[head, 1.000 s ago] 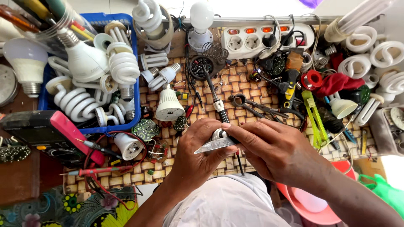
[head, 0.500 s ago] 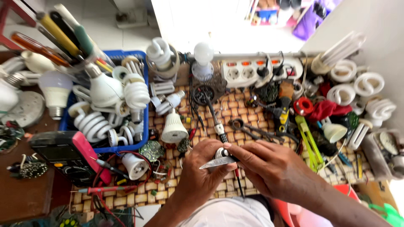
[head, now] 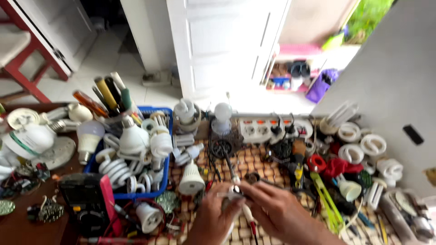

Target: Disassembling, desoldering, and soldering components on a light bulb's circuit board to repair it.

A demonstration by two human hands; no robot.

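While both hands pinch together on a small pale lamp part (head: 234,196) at the lower middle of the frame, left hand (head: 213,217) beneath and right hand (head: 272,211) beside, a slip could drop it among the white spiral bulbs (head: 119,170) crowding the woven-mat bench (head: 247,163), likely lost in the clutter.

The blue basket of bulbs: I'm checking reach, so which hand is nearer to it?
Left. The left hand lies just right of the blue basket; the right hand is farther right.
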